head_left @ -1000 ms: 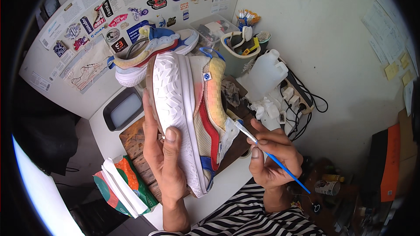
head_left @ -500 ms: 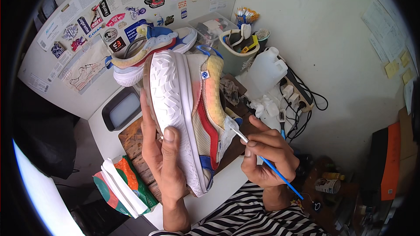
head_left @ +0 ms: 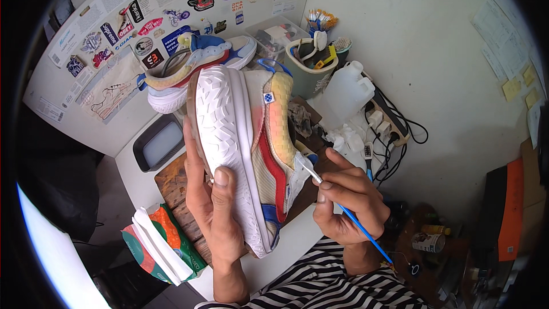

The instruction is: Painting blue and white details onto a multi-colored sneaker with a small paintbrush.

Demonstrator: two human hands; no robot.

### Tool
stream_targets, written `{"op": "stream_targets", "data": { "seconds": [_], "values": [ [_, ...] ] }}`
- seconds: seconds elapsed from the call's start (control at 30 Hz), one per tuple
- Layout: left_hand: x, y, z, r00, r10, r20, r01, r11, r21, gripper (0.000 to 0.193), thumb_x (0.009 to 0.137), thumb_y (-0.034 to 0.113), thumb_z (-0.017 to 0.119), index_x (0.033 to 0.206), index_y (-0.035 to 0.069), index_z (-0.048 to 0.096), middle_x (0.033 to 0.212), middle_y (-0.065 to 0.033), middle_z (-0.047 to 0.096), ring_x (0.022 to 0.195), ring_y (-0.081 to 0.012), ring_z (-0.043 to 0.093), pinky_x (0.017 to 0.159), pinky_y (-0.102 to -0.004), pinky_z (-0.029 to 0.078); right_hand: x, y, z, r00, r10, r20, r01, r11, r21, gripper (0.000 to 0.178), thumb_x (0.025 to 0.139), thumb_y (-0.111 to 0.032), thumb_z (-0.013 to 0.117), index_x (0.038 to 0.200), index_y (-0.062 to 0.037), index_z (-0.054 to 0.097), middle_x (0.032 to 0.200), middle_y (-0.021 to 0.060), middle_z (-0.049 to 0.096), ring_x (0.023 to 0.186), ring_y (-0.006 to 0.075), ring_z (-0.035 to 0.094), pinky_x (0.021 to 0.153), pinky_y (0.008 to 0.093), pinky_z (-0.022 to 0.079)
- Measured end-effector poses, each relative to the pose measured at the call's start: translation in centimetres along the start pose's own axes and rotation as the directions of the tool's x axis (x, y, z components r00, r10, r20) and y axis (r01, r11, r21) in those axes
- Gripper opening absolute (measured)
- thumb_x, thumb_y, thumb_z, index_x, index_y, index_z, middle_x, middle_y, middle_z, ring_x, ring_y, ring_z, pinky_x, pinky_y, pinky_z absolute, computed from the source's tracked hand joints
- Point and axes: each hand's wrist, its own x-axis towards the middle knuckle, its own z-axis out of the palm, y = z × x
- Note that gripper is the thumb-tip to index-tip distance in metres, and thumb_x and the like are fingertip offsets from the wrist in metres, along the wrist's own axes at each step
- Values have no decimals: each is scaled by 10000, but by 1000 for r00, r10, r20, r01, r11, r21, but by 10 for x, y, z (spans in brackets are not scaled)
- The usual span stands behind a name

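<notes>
My left hand (head_left: 220,223) grips a sneaker (head_left: 271,120) by its thick white sole, thumb across the tread and fingers behind. The shoe is held on its side, with cream mesh, a yellow woven panel, a red stripe and blue trim. A pale whitish patch covers the panel at its lower right. Between the thumb and fingers of my right hand (head_left: 354,200) is a thin paintbrush (head_left: 363,229) with a blue handle and metal ferrule. The brush tip meets that pale panel near its upper edge.
A similar sneaker (head_left: 194,63) stands behind. Around it are a bucket (head_left: 311,68) with brushes, a white jug (head_left: 346,94) and a power strip (head_left: 389,120) with cables. Nearer left, a tissue pack (head_left: 163,246) lies beside a wooden board (head_left: 174,186) and a dark-framed lamp (head_left: 160,142).
My right hand and the paintbrush have shifted slightly to the left, with the brush tip still at the pale panel. The left hand and sneaker have hardly moved.
</notes>
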Motion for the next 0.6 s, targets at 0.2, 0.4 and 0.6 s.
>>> {"op": "stream_targets", "data": {
  "seconds": [0.2,0.4,0.6],
  "values": [
    [2,0,1,1000,14,15,-13,999,-36,727,1001,293,538,1564,-53,236,1600,-237,315,1461,-285,339,1204,-410,202,-1,-1,0,1000,12,-6,-12,1000,-2,106,836,48,673,938,42,643,826,161,691,708,251,705,895,558,590],
    [2,1,0,999,23,22,-23,1000,-8,730,1000,293,538,1566,-51,231,1592,-241,328,1456,-287,350,1201,-409,211,-3,-2,1,1000,21,-10,-21,1000,12,145,804,49,696,945,29,668,846,142,698,720,244,703,913,546,590],
    [0,2,1,1000,14,19,-14,1000,-11,733,997,292,541,1567,-50,232,1581,-241,344,1450,-288,358,1197,-409,221,-3,-1,1,1000,9,-20,-9,1000,-4,151,796,52,700,942,28,668,847,143,700,722,241,701,912,555,589]
  ]
}}
